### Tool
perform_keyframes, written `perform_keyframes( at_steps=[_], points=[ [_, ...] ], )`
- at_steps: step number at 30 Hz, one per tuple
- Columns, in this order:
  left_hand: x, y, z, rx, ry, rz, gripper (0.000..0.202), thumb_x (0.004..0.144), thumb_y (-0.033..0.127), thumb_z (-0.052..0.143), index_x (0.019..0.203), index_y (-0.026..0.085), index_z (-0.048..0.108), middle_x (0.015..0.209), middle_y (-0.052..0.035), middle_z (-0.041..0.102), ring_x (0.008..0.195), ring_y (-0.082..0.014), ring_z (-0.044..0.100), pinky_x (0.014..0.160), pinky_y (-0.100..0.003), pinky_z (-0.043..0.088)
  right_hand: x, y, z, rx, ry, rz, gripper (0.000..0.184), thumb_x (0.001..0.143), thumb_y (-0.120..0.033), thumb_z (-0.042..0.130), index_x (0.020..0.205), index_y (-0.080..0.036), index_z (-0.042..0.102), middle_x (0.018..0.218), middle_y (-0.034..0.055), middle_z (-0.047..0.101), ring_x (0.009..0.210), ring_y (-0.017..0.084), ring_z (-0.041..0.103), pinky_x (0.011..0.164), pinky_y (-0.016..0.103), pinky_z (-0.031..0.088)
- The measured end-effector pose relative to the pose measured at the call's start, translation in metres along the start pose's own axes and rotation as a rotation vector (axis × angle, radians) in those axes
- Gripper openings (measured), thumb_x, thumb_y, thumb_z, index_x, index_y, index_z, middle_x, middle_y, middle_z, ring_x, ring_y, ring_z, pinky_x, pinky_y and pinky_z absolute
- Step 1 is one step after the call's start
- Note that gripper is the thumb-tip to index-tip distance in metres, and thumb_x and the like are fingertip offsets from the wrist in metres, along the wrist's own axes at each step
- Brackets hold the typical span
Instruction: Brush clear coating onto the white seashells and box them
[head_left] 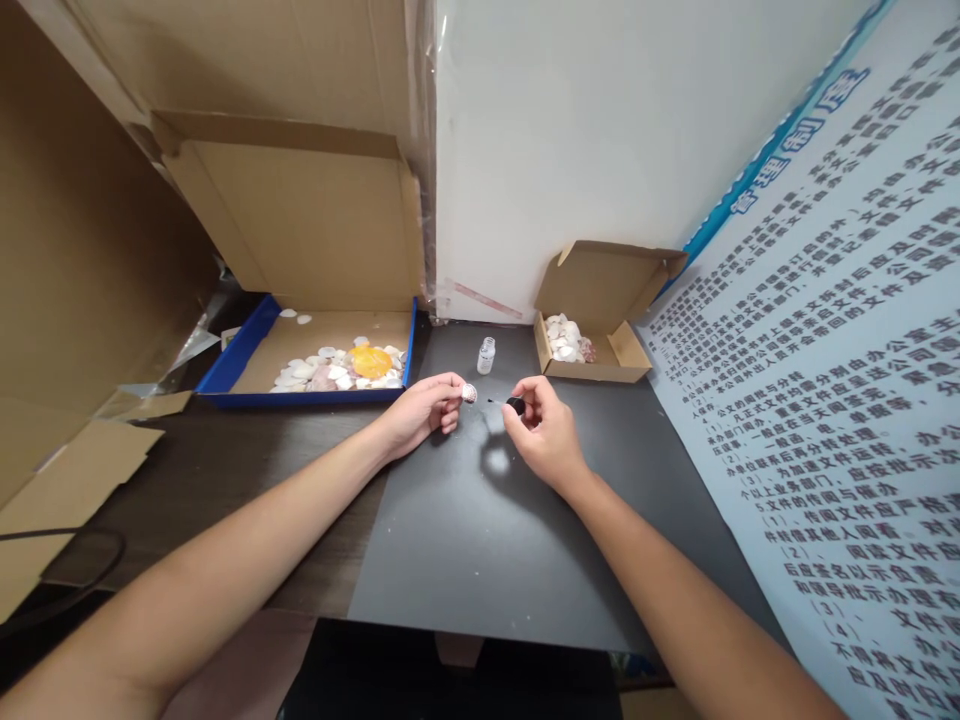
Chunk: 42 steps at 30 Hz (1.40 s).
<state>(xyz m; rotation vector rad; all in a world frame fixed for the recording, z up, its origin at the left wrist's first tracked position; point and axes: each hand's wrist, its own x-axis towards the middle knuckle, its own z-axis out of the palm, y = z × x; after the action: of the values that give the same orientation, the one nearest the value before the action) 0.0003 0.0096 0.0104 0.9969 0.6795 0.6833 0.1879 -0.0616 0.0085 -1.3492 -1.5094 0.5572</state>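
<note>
While my left grip (421,410) pinches a small pale speckled seashell (469,393) by its rim just above the dark grey surface (480,540), my right grip (544,437) clamps a thin black-capped brush (514,405) beside it; light, brittle, probably slick, the shell seems best held at its edges.

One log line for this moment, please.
left hand: holds shell | right hand: holds brush cap | bottle: open, upright on mat
</note>
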Motion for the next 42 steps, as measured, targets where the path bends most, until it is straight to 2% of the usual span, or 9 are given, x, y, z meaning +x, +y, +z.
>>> perform_keyframes(
  at_steps=[8,12,19,23,27,30,34,38,42],
  points=[
    [-0.0004,0.0008,0.0017,0.011,-0.005,-0.001,0.008,0.078,0.02,0.063,0.076,0.014,0.057,0.057,0.0057,0.038,0.047,-0.0063,0.039,0.048,-0.02,0.033,0.0006,0.0024,-0.0016,0.107,-0.024,0.024,0.013,0.085,-0.028,0.056,0.093,-0.022,0.048,0.063,-0.0071,0.039,0.053,0.01,0.038,0.053,0.024,0.033],
    [-0.0007,0.0013,0.0029,0.015,-0.004,-0.001,0.008,0.077,0.02,0.063,0.075,0.014,0.057,0.059,0.0051,0.04,0.047,-0.0061,0.039,0.048,-0.02,0.033,0.0016,0.0055,-0.0006,0.274,-0.031,0.085,0.012,0.088,-0.032,0.053,0.094,-0.023,0.048,0.068,-0.006,0.041,0.053,0.01,0.038,0.051,0.024,0.033],
    [-0.0007,0.0004,0.0024,0.034,-0.008,-0.007,0.01,0.077,0.021,0.064,0.075,0.015,0.056,0.057,0.0061,0.038,0.047,-0.0062,0.038,0.048,-0.02,0.032,0.0026,0.0047,0.0011,0.295,-0.018,0.119,0.014,0.086,-0.033,0.055,0.094,-0.022,0.048,0.067,-0.0066,0.04,0.05,0.009,0.038,0.049,0.023,0.032],
    [-0.0014,0.0011,0.0029,0.061,-0.01,-0.017,0.01,0.078,0.023,0.063,0.075,0.015,0.057,0.057,0.006,0.038,0.047,-0.0064,0.04,0.049,-0.02,0.033,0.0029,0.0051,0.0004,0.188,0.026,0.115,0.015,0.083,-0.031,0.059,0.088,-0.022,0.048,0.065,-0.0073,0.039,0.05,0.009,0.038,0.049,0.023,0.032],
    [-0.0021,0.002,0.0033,0.069,-0.002,-0.021,0.012,0.078,0.025,0.062,0.074,0.015,0.056,0.058,0.0056,0.04,0.047,-0.0065,0.041,0.049,-0.021,0.035,0.0022,0.0066,0.0004,0.275,-0.028,0.12,0.017,0.085,-0.035,0.057,0.089,-0.023,0.045,0.068,-0.007,0.044,0.047,0.008,0.043,0.046,0.022,0.035],
    [-0.0021,0.0019,0.0028,0.07,-0.019,-0.019,0.012,0.078,0.025,0.063,0.075,0.015,0.056,0.058,0.0055,0.04,0.047,-0.0064,0.041,0.049,-0.02,0.035,0.0014,0.0072,0.0009,0.164,0.006,0.11,0.019,0.083,-0.034,0.061,0.088,-0.022,0.047,0.067,-0.0067,0.045,0.049,0.008,0.044,0.047,0.022,0.036],
    [-0.002,0.0017,0.0018,0.072,-0.025,-0.017,0.013,0.078,0.026,0.063,0.075,0.016,0.056,0.059,0.0053,0.041,0.048,-0.0068,0.042,0.049,-0.021,0.035,0.002,0.0075,0.0013,0.256,-0.013,0.151,0.019,0.085,-0.037,0.057,0.09,-0.023,0.045,0.072,-0.0059,0.048,0.047,0.008,0.046,0.046,0.022,0.039],
    [-0.0021,0.0019,0.0014,0.082,-0.032,-0.018,0.013,0.078,0.026,0.063,0.076,0.016,0.056,0.059,0.0054,0.041,0.048,-0.007,0.042,0.049,-0.021,0.036,0.0031,0.0082,0.0016,0.192,0.031,0.167,0.023,0.082,-0.037,0.062,0.09,-0.023,0.045,0.074,-0.0056,0.048,0.048,0.007,0.048,0.046,0.022,0.04],
    [-0.002,0.0019,0.002,0.086,-0.031,-0.017,0.014,0.078,0.027,0.063,0.075,0.016,0.054,0.058,0.0057,0.04,0.048,-0.0071,0.041,0.05,-0.021,0.036,0.0033,0.0076,0.0006,0.268,-0.005,0.174,0.022,0.084,-0.038,0.059,0.092,-0.023,0.044,0.076,-0.0055,0.05,0.045,0.007,0.051,0.045,0.022,0.041]
  ],
)
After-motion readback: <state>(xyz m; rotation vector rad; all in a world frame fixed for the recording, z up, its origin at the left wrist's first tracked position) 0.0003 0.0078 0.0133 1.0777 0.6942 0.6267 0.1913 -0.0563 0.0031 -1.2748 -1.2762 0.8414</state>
